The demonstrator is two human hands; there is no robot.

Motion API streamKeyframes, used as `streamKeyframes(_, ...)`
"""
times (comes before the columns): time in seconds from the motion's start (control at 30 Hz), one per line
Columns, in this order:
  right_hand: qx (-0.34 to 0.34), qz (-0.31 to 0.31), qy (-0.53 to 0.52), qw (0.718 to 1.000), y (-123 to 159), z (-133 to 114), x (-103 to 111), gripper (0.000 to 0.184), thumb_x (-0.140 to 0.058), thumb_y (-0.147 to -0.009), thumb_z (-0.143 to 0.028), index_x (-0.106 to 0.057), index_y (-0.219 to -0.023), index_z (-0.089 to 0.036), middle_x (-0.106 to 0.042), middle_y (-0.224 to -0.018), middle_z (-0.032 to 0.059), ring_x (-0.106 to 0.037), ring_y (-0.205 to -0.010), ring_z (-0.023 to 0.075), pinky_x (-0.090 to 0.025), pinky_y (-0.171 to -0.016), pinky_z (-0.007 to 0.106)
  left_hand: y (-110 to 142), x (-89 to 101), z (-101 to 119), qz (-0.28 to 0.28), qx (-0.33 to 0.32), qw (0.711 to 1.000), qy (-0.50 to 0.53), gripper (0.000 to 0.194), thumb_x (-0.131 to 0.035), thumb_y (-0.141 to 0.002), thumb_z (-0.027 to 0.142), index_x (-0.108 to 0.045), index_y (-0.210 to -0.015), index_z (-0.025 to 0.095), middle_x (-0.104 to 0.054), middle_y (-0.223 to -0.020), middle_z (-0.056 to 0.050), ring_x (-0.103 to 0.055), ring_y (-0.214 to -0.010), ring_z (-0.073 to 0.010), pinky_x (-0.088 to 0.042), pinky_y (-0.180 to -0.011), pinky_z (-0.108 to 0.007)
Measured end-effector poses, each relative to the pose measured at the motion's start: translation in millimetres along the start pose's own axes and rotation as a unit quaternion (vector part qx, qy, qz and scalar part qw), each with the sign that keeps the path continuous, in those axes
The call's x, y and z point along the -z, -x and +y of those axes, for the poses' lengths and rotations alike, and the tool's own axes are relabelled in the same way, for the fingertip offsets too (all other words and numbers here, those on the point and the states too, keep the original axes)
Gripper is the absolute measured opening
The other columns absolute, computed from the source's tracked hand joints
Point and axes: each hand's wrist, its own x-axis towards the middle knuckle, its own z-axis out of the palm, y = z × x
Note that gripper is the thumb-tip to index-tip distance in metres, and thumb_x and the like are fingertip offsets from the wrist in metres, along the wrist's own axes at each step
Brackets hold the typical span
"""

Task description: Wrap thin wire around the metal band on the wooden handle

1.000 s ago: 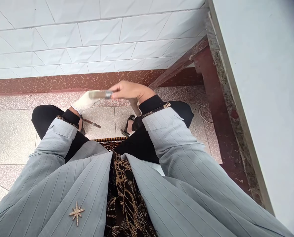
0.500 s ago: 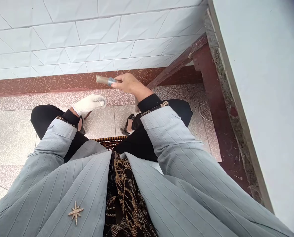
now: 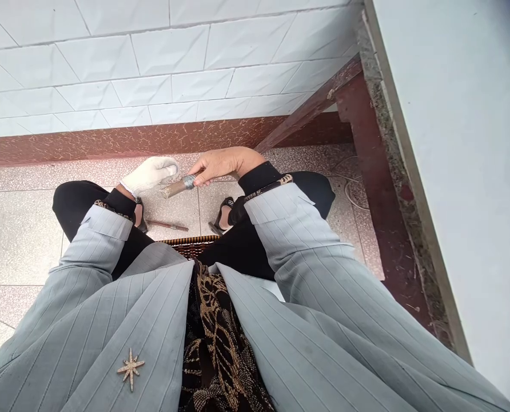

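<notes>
In my bare right hand (image 3: 220, 164) is a short, pale brown wooden handle (image 3: 175, 188) with silvery wire wound around it. Its thick end points left and down, and the rest is hidden in my closed fingers. My left hand (image 3: 147, 175), in a white knitted glove, is closed just left of the handle. A greyish-white spot shows at its fingertips; I cannot tell whether this is glove or a small held thing. Below, a thin reddish-brown stick (image 3: 168, 225) with a banded part lies on the floor between my shoes.
A woven basket rim (image 3: 190, 241) shows between my thighs. On the right stands a dark red wooden frame (image 3: 369, 154) under a pale tabletop (image 3: 456, 114). A white cable (image 3: 353, 193) lies on the floor beside it. The tiled wall (image 3: 164, 51) rises ahead.
My right hand has lowered and tilted the handle downward. My left hand has risen slightly toward it. The thin stick, earlier slanted just under my left hand, now lies on the floor.
</notes>
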Motion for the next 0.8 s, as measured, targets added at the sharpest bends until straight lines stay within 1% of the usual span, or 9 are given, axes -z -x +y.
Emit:
streamKeyframes(0.13, 0.023, 0.02, -0.006, 1.0, 5.1, -0.3, 1.6, 0.03, -0.076, -0.083, -0.041, -0.08, -0.102, -0.018, -0.068, -0.074, -0.0003, -0.059, -0.07, 0.0133, -0.042, -0.069, 0.027, -2.7, -3.7, -8.6, -0.01, 0.003, 0.999, 0.045, 0.021, -0.055, -0.091, 0.032, -0.062, -0.082, 0.014, -0.056, -0.074, 0.0, -0.049, -0.067, -0.0111, -0.041, -0.067, -0.026)
streamKeyframes(0.23, 0.049, 0.142, -0.067, 0.986, 8.1, -3.6, 1.8, 0.026, -0.075, -0.086, -0.041, -0.077, -0.098, -0.018, -0.067, -0.074, -0.0002, -0.058, -0.068, 0.0123, -0.044, -0.067, 0.026, -4.1, -5.6, -11.1, -0.01, 0.022, 0.994, 0.102, 0.022, -0.057, -0.094, 0.035, -0.062, -0.086, 0.015, -0.05, -0.066, 0.001, -0.042, -0.057, -0.0088, -0.034, -0.057, -0.024)
streamKeyframes(0.37, 0.056, 0.366, -0.223, 0.902, 4.9, -7.6, 1.3, 0.027, -0.068, -0.094, -0.043, -0.065, -0.084, -0.018, -0.065, -0.074, 0.001, -0.055, -0.064, 0.0104, -0.046, -0.062, 0.024, -4.4, -9.7, -9.7, -0.044, 0.004, 0.99, 0.134, 0.025, -0.054, -0.097, 0.036, -0.063, -0.085, 0.015, -0.048, -0.064, 0.002, -0.039, -0.054, -0.0076, -0.032, -0.054, -0.022)
streamKeyframes(0.4, 0.043, 0.397, -0.245, 0.883, 2.7, -7.0, 1.1, 0.029, -0.066, -0.096, -0.043, -0.062, -0.082, -0.018, -0.064, -0.074, 0.0014, -0.054, -0.063, 0.0102, -0.046, -0.061, 0.024, -4.4, -11.0, -9.7, -0.06, -0.002, 0.99, 0.126, 0.026, -0.054, -0.097, 0.036, -0.063, -0.085, 0.015, -0.05, -0.066, 0.001, -0.04, -0.055, -0.0077, -0.033, -0.055, -0.022)
streamKeyframes(0.47, -0.004, 0.427, -0.227, 0.875, -2.7, -3.4, 0.4, 0.03, -0.065, -0.097, -0.044, -0.061, -0.083, -0.018, -0.063, -0.074, 0.0024, -0.053, -0.062, 0.0111, -0.046, -0.06, 0.025, -4.6, -13.5, -10.3, -0.092, -0.009, 0.991, 0.098, 0.027, -0.055, -0.095, 0.038, -0.065, -0.085, 0.015, -0.053, -0.068, 0.0, -0.043, -0.058, -0.0083, -0.035, -0.057, -0.022)
streamKeyframes(0.57, -0.104, 0.411, -0.057, 0.904, -10.7, 4.3, -1.9, 0.031, -0.067, -0.094, -0.047, -0.069, -0.092, -0.016, -0.064, -0.078, 0.0057, -0.058, -0.069, 0.0163, -0.045, -0.064, 0.03, -4.7, -14.1, -10.4, -0.109, -0.018, 0.993, 0.051, 0.03, -0.055, -0.094, 0.041, -0.066, -0.086, 0.015, -0.054, -0.068, 0.001, -0.046, -0.06, -0.0097, -0.038, -0.06, -0.023)
streamKeyframes(0.67, -0.17, 0.332, 0.12, 0.92, -15.7, 8.2, -5.5, 0.03, -0.069, -0.091, -0.042, -0.075, -0.098, -0.013, -0.067, -0.085, 0.0093, -0.062, -0.081, 0.0221, -0.043, -0.07, 0.034, -3.8, -10.2, -7.1, -0.094, -0.016, 0.995, 0.009, 0.028, -0.054, -0.092, 0.038, -0.066, -0.084, 0.014, -0.057, -0.071, 0.0, -0.049, -0.065, -0.011, -0.04, -0.065, -0.025)
streamKeyframes(0.73, -0.172, 0.265, 0.185, 0.931, -16.6, 8.2, -7.6, 0.025, -0.071, -0.089, -0.036, -0.077, -0.097, -0.013, -0.068, -0.086, 0.0097, -0.062, -0.083, 0.0227, -0.042, -0.072, 0.034, -2.8, -6.4, -4.2, -0.069, -0.001, 0.997, -0.022, 0.025, -0.053, -0.09, 0.034, -0.066, -0.082, 0.014, -0.057, -0.07, 0.001, -0.048, -0.066, -0.0112, -0.039, -0.066, -0.026)
streamKeyframes(0.8, -0.15, 0.19, 0.197, 0.95, -15.9, 7.2, -8.9, 0.02, -0.071, -0.088, -0.032, -0.078, -0.094, -0.014, -0.068, -0.081, 0.0077, -0.061, -0.079, 0.0201, -0.04, -0.07, 0.032, -2.0, -2.8, -2.4, -0.039, 0.009, 0.998, -0.052, 0.022, -0.051, -0.088, 0.029, -0.064, -0.078, 0.015, -0.055, -0.069, 0.001, -0.047, -0.066, -0.0113, -0.038, -0.067, -0.027)
